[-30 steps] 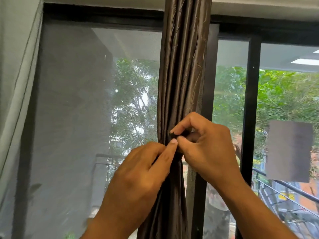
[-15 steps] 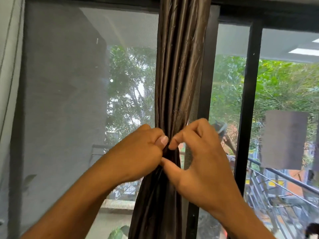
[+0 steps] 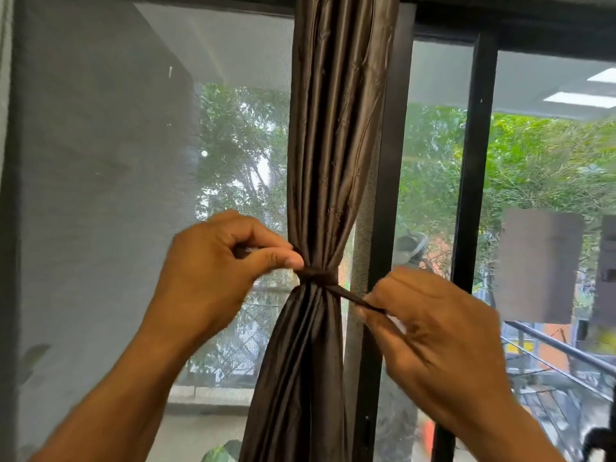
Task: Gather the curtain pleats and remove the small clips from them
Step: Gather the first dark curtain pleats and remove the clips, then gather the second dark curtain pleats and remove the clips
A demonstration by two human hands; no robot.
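A brown satin curtain (image 3: 333,128) hangs bunched in front of the window, cinched at the waist by a tie band (image 3: 316,275) of the same cloth. My left hand (image 3: 213,271) is closed at the band's left side, thumb and forefinger pinching one end of the tie there. My right hand (image 3: 430,325), blurred, pinches the other tie end (image 3: 356,300), which stretches taut down to the right from the band. No small clip is visible anywhere on the pleats.
Black window frame posts (image 3: 386,195) stand right behind the curtain and further right (image 3: 473,161). A mesh screen (image 3: 133,161) covers the left pane. Trees and a railing (image 3: 560,348) show outside. A green leaf (image 3: 220,453) pokes up at the bottom.
My hands have moved apart from the middle of the curtain. The right hand has drawn a tie end out to the lower right, and the band around the pleats is exposed.
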